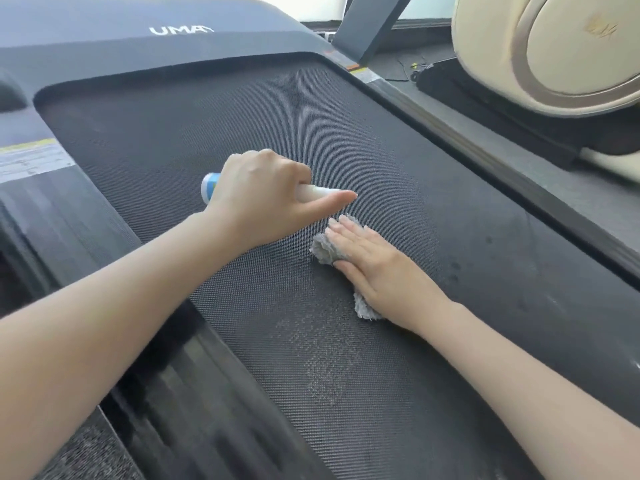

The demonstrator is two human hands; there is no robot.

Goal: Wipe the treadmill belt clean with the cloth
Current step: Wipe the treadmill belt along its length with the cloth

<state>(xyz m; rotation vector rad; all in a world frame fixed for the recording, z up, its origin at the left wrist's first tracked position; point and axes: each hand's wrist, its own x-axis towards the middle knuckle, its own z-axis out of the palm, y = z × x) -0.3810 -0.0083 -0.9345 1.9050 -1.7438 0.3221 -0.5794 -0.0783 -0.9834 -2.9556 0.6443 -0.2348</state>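
The right hand (374, 258) lies flat, fingers straight and together, pressing a grey fluffy cloth (322, 249) onto the treadmill belt (207, 116) a little right of the frame's centre. Most of the cloth is hidden under the palm, with tufts showing at the fingertips and by the wrist. Just up and left of it, the left hand (266, 192) is curled round a small white bottle with a blue label (209, 188), nozzle pointing right toward the cloth, the index finger stretched along it.

A pale, streaky patch (325, 358) lies below the cloth, and dark spots (485, 244) dot the belt toward the right side rail (450, 140) (both look unwiped, though the weave makes it hard to be sure).

The main risk is probably the cloth bunching: it is already crumpled, so a flat-palm push could roll it up and let bare skin drag on the rough weave. A squeeze of the bottle might also wet the right fingers, or over-soak one spot and leave streaks.
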